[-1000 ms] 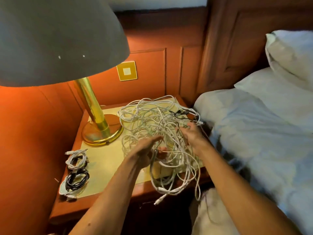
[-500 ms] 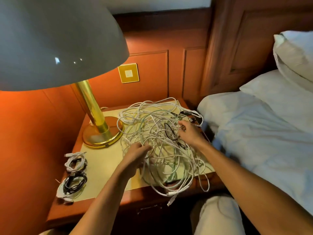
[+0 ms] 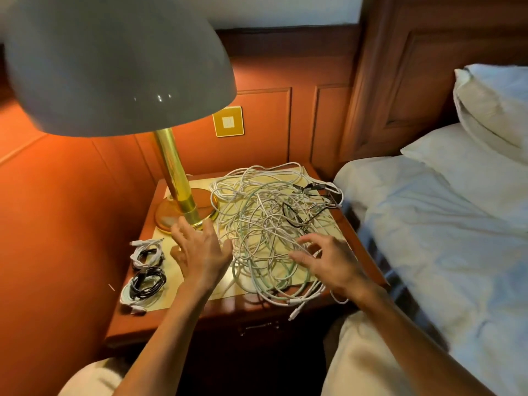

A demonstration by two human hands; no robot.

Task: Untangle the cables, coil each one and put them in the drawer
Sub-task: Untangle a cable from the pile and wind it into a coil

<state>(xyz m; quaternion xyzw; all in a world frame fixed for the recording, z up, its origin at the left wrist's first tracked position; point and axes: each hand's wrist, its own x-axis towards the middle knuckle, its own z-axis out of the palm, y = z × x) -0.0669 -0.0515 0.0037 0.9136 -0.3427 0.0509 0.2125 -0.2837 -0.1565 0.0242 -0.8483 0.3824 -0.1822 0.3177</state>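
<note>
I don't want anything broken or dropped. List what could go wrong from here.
1. Cable ends hang over the nightstand front edge; pulling the tangle may drag more off.
2. The tangle lies against the lamp base; a hard tug could rock it.
3. The left hand is close to the coiled cables and might knock them.

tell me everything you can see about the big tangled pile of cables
The tangled pile of cables is a loose heap, mostly white cords, some pale green, with a few thin black ones toward its right rear. It lies on the nightstand beside the lamp base. Several loops and white plugs hang over the front edge. The right hand spreads over its near side.
</note>
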